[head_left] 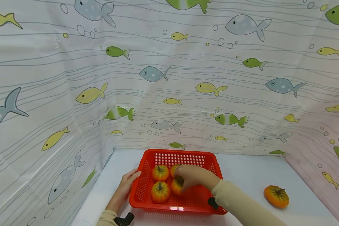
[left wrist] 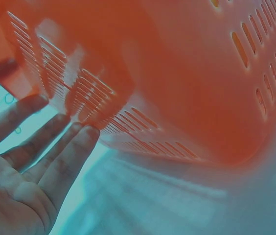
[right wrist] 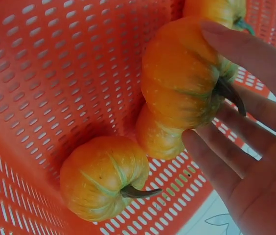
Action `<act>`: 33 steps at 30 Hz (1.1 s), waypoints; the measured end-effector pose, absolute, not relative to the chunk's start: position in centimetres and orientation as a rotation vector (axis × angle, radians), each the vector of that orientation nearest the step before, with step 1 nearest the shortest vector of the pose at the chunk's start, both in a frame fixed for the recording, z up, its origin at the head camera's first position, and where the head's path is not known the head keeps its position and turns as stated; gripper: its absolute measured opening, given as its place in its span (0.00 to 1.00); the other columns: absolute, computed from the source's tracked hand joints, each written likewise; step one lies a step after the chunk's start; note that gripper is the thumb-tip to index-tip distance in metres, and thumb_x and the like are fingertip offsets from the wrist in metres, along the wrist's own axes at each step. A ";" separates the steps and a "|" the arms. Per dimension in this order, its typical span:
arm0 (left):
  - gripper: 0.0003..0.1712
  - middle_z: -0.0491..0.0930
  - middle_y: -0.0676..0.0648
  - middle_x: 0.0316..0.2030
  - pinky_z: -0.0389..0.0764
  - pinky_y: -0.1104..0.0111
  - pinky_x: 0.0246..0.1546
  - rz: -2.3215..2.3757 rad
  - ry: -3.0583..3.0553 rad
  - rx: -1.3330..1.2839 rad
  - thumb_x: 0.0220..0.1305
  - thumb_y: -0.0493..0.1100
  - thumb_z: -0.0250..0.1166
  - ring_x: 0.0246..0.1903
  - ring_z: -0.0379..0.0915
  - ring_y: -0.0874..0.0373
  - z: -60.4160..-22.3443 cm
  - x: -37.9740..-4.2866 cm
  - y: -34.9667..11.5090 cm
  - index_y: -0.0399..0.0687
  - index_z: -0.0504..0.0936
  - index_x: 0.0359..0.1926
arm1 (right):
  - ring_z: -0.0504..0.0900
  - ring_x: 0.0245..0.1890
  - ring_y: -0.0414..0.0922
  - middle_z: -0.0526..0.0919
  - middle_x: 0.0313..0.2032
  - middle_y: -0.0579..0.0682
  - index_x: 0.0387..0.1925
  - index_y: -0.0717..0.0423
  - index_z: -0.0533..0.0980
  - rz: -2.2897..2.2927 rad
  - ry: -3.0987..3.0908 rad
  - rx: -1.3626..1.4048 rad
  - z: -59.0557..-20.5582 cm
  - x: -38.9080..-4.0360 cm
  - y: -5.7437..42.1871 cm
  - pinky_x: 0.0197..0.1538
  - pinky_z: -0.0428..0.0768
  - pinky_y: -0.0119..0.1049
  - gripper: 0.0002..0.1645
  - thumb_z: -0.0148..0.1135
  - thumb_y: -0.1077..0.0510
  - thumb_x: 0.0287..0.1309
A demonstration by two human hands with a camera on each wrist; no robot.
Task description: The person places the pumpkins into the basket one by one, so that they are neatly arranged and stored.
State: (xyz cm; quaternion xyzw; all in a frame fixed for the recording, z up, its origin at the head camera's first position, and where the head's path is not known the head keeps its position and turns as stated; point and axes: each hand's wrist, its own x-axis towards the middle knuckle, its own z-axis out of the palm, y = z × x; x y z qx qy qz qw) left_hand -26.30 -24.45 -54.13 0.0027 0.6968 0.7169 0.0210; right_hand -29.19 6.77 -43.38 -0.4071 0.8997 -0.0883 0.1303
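In the head view my left hand point(head_left: 126, 183) is at the left rim of a red plastic basket point(head_left: 138, 196). Its fingers point(left wrist: 62, 161) lie nearly straight against the slotted outer wall in the left wrist view. Inside the basket, my right hand point(head_left: 190, 175) holds a small orange pumpkin point(right wrist: 177, 73) between thumb and fingers, its dark stem toward the palm. Another pumpkin point(right wrist: 160, 139) shows partly behind the held one. Two more pumpkins sit on the left side of the basket, a back one point(head_left: 160, 173) and a front one point(head_left: 160, 192).
To the right of the basket, a flatter orange pumpkin point(head_left: 277, 196) lies on the white table point(head_left: 248, 175). A fish-printed curtain point(head_left: 175, 91) encloses the table at the back and both sides.
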 end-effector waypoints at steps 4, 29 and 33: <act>0.29 0.84 0.41 0.53 0.88 0.67 0.45 2.224 2.158 0.008 0.77 0.47 0.58 0.44 0.85 0.59 -54.1 -26.3 -24.5 0.34 0.71 0.71 | 0.76 0.35 0.32 0.84 0.37 0.34 0.47 0.47 0.85 -0.217 2.616 -1.169 -43.7 -29.4 6.3 0.47 0.82 0.27 0.26 0.85 0.52 0.43; 0.29 0.84 0.41 0.55 0.87 0.68 0.46 2.226 2.182 0.002 0.76 0.47 0.58 0.45 0.85 0.60 -54.1 -26.4 -24.4 0.34 0.72 0.70 | 0.75 0.34 0.34 0.81 0.34 0.34 0.45 0.41 0.84 -0.040 2.636 -1.081 -43.8 -29.2 4.8 0.45 0.82 0.29 0.25 0.85 0.50 0.42; 0.29 0.85 0.44 0.53 0.87 0.68 0.46 2.229 2.198 0.005 0.77 0.47 0.58 0.45 0.85 0.60 -54.1 -26.3 -24.4 0.34 0.72 0.70 | 0.77 0.37 0.35 0.84 0.39 0.36 0.48 0.44 0.85 -0.165 2.619 -1.042 -43.2 -29.2 5.3 0.47 0.83 0.31 0.28 0.86 0.51 0.41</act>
